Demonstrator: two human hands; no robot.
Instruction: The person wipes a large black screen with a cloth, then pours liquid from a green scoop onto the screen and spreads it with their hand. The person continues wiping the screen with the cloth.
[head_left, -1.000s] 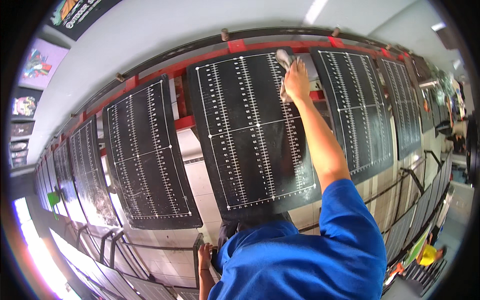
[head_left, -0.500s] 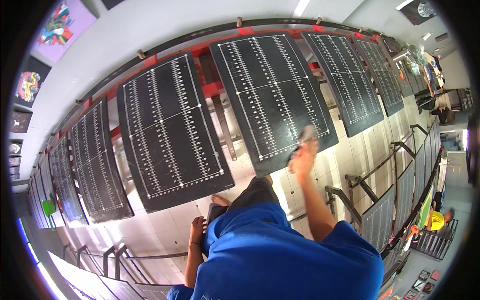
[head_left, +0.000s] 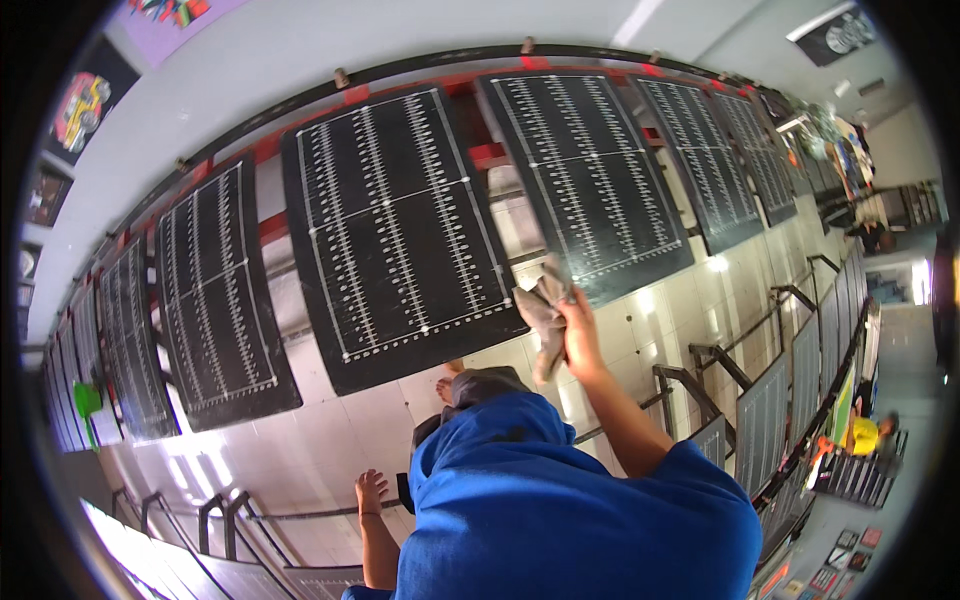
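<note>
My right hand (head_left: 583,340) is closed around a crumpled grey-brown rag (head_left: 541,318). It hangs in front of the gap between two large black boards. The nearer black board (head_left: 400,240), marked with white dotted lines, ends just left of the rag. Another black board (head_left: 590,185) of the same pattern lies beyond and right of the rag; whether the rag touches it I cannot tell. Low at my left side, my left hand (head_left: 371,491) is empty, its fingers apart.
Several similar boards run along a red and black metal rack (head_left: 490,155). Behind me stands another row of panels (head_left: 765,430) on dark frames (head_left: 690,385). A green object (head_left: 88,400) sits at the far left, and a person in yellow (head_left: 866,434) at the right.
My right hand has drawn the rag leftward, off the lower edge of the right board. My body has shifted left along the row, and my left hand has moved slightly outward.
</note>
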